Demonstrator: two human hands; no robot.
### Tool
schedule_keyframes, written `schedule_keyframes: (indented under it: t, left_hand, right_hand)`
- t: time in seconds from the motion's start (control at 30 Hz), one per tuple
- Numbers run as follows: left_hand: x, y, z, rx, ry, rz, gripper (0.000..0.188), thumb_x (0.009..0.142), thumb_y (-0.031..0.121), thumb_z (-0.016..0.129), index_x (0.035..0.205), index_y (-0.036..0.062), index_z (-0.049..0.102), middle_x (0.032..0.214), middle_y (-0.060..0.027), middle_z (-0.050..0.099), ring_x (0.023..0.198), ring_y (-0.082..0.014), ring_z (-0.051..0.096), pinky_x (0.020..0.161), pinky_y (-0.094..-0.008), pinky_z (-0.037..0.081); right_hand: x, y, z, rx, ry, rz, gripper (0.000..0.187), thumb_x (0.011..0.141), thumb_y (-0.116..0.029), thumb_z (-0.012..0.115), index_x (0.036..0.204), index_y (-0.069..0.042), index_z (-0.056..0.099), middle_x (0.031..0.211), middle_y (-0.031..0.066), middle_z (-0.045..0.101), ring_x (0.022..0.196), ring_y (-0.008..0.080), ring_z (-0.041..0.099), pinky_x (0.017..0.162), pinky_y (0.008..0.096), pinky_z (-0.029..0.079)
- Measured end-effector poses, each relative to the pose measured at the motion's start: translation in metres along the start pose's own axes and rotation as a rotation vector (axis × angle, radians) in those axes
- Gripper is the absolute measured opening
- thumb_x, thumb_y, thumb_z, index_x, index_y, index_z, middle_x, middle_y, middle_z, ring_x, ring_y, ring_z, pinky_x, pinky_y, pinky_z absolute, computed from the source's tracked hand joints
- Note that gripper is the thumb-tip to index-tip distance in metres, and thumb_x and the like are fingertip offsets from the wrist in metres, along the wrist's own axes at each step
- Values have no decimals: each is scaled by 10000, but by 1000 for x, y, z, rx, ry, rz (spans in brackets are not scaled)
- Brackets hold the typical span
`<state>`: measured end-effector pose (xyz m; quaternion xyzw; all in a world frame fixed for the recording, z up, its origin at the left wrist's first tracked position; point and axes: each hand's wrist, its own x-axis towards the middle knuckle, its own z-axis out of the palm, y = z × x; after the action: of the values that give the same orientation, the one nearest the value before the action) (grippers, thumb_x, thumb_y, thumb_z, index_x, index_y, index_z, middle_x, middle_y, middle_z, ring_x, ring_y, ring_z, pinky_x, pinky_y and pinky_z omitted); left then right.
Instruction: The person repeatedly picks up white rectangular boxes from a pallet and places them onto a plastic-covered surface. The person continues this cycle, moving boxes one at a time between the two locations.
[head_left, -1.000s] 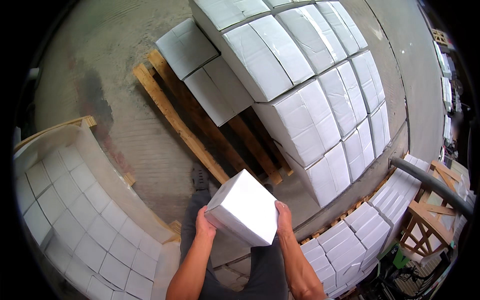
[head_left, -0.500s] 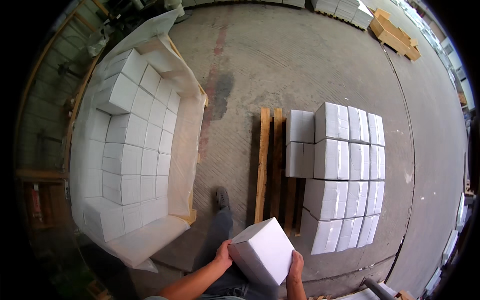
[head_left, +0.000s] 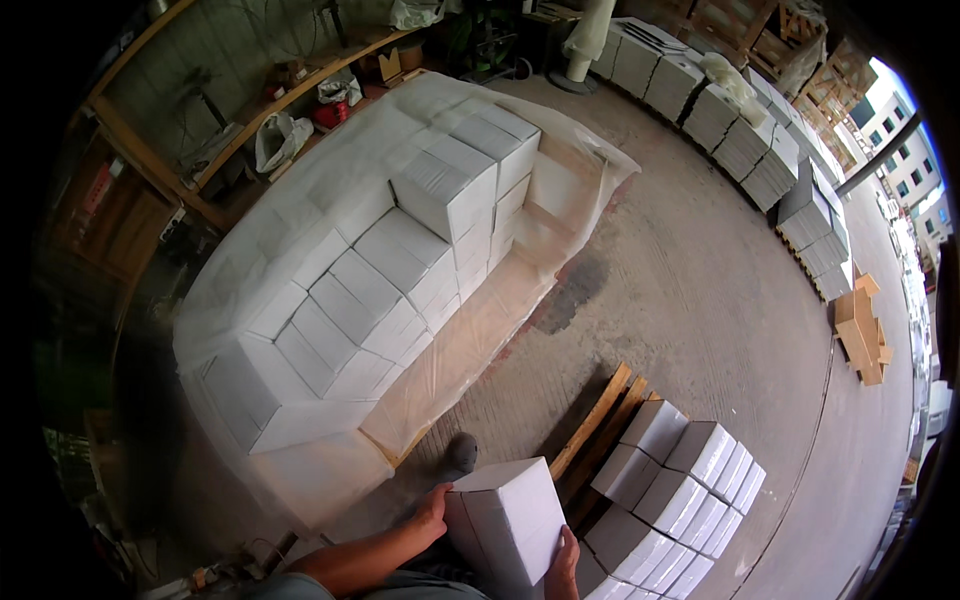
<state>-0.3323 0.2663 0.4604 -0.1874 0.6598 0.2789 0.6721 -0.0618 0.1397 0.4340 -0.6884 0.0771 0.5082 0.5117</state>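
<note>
A plain white cardboard box (head_left: 510,515) is held in front of my body, tilted, between both hands. My left hand (head_left: 432,512) presses on its left side, fingers closed round the edge. On the opposite side my right hand (head_left: 566,556) grips the box, its thumb lying along the face. To the left, a large stack of white boxes (head_left: 375,285) stands in rows inside a sheet of clear plastic film (head_left: 290,490). At the lower right, more white boxes (head_left: 690,490) are piled on a wooden pallet (head_left: 598,420).
My shoe (head_left: 461,452) is on the concrete floor (head_left: 680,310) between the two stacks. Behind the wrapped stack runs a wooden shelf frame (head_left: 240,150) with bags. Stacked white bundles (head_left: 740,130) line the far right, and an open wooden crate (head_left: 860,330) lies nearby.
My view has turned left toward the plastic-wrapped stack, so the pallet of boxes now sits lower right. The box stays between both hands.
</note>
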Motion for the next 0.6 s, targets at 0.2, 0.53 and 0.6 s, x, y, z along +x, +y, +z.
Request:
schedule_keyframes:
  t: [0.2,0.53,0.6]
  left_hand:
    - [-34,126,-7,-218,98,265,334,777,267,616,1013,34,573,991,-108,584,895,-238,565,776,-390,475]
    - [-130,286,-56,-278,392,635,483,835,388,533,1069,-35,542,966,-136,584,872,-260,583,751,-430,478]
    - [-144,309,-71,-166,554,687,545,849,433,513,1085,-58,528,967,-162,584,878,-277,584,774,-439,468]
  right_hand:
    - [41,-40,178,-148,-361,148,326,867,-296,531,964,7,598,869,35,585,812,150,536,762,273,422]
    - [14,-6,438,-292,-861,610,377,895,-295,499,1122,-3,571,1036,79,619,947,194,584,838,304,461]
    - [-26,-12,491,-436,-905,702,370,886,-288,520,1128,-13,571,1043,83,617,960,194,582,843,300,460]
